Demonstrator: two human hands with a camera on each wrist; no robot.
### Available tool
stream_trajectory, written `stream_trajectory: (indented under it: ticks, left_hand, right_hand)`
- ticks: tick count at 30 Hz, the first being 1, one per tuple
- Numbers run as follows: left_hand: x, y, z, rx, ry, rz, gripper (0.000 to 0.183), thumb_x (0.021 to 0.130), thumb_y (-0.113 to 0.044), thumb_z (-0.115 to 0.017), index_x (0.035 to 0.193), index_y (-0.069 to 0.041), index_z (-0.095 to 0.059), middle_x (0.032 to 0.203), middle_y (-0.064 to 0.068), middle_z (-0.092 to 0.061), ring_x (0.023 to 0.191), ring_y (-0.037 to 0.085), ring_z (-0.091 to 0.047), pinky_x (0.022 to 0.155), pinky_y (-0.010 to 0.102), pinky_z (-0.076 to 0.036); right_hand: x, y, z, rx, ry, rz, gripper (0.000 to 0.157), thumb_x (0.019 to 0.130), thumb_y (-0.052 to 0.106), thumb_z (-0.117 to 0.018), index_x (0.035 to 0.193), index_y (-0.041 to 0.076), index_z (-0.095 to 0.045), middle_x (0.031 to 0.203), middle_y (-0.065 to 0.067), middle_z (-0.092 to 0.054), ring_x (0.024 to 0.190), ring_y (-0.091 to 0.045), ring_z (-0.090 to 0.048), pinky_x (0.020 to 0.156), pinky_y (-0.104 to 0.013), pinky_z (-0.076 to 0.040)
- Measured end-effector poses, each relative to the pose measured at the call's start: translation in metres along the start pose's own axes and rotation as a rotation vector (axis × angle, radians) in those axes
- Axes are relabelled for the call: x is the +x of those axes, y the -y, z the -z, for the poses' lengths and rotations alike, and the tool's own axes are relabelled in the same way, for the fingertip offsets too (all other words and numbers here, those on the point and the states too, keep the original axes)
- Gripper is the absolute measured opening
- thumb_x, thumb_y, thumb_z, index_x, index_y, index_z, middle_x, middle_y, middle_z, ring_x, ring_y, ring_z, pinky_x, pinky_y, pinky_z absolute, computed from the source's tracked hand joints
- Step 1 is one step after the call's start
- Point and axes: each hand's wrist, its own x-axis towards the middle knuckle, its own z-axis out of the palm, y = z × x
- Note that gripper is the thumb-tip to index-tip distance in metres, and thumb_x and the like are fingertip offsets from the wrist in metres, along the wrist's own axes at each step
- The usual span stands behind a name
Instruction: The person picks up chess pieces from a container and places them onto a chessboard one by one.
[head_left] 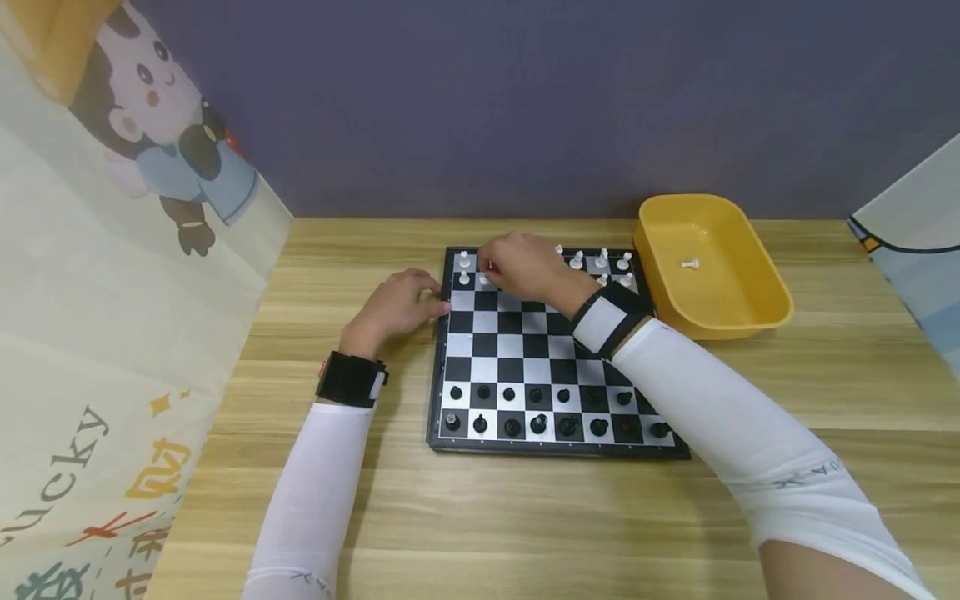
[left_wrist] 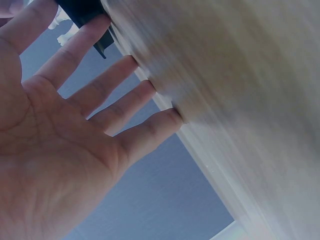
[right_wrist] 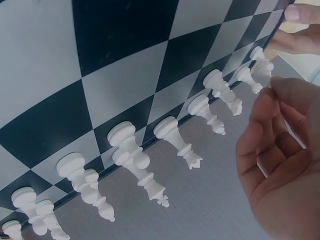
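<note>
A black-and-white chessboard (head_left: 510, 346) lies on the wooden table. My right hand (head_left: 521, 262) is over its far left part, thumb and index fingertip pinching a small white pawn (head_left: 483, 279) that they partly cover. White chess pieces, such as a queen (right_wrist: 180, 145) and a king (right_wrist: 150, 182), stand along the far side, some behind my right hand in the head view. Black chess pieces (head_left: 538, 423) fill two rows on the near side. My left hand (head_left: 397, 308) rests at the board's left edge, its fingers (left_wrist: 100, 87) spread and extended.
A yellow plastic bin (head_left: 780, 312) stands at the board's right, with one white chess piece (head_left: 690, 263) lying inside. Behind the wooden table (head_left: 525, 525) rises a dark wall (head_left: 465, 108). A printed sheet (head_left: 90, 333) hangs at the left.
</note>
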Motion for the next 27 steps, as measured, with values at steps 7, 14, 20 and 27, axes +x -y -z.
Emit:
stream_trajectory:
  ticks: [7, 14, 20, 27]
  left_hand:
    - [-0.001, 0.001, -0.001, -0.005, -0.006, 0.004, 0.043, 0.085, -0.051, -0.055, 0.115, -0.020, -0.058, 0.138, 0.008, -0.041, 0.128, 0.027, -0.033, 0.103, 0.044, -0.023]
    - [0.000, 0.000, 0.000, -0.001, -0.003, 0.009, 0.044, 0.085, -0.051, -0.055, 0.116, -0.020, -0.059, 0.136, 0.005, -0.042, 0.127, 0.025, -0.034, 0.103, 0.042, -0.023]
    - [0.000, -0.001, 0.000, -0.005, -0.010, 0.008, 0.044, 0.084, -0.051, -0.056, 0.115, -0.019, -0.059, 0.135, 0.004, -0.044, 0.126, 0.024, -0.035, 0.102, 0.041, -0.024]
    - [0.001, -0.001, -0.003, -0.008, -0.003, 0.009, 0.044, 0.084, -0.051, -0.056, 0.115, -0.019, -0.059, 0.135, 0.004, -0.043, 0.126, 0.025, -0.035, 0.102, 0.043, -0.024]
  right_hand:
    - [0.007, -0.001, -0.006, -0.046, 0.036, -0.001, 0.010, 0.088, 0.019, -0.053, 0.090, 0.018, -0.062, 0.083, 0.008, -0.057, 0.068, -0.008, -0.051, 0.056, -0.023, -0.041]
    - [0.010, -0.002, -0.010, -0.094, 0.043, -0.008, 0.010, 0.089, 0.018, -0.052, 0.087, 0.019, -0.062, 0.081, 0.008, -0.056, 0.068, -0.008, -0.051, 0.057, -0.023, -0.041]
    - [0.011, -0.002, -0.014, -0.101, 0.034, 0.001, 0.012, 0.089, 0.017, -0.050, 0.083, 0.020, -0.061, 0.076, 0.009, -0.054, 0.065, -0.008, -0.050, 0.053, -0.021, -0.040]
    - [0.007, -0.001, -0.016, -0.096, 0.062, -0.021, 0.012, 0.088, 0.020, -0.054, 0.097, 0.019, -0.062, 0.086, 0.006, -0.059, 0.067, -0.007, -0.051, 0.052, -0.019, -0.040]
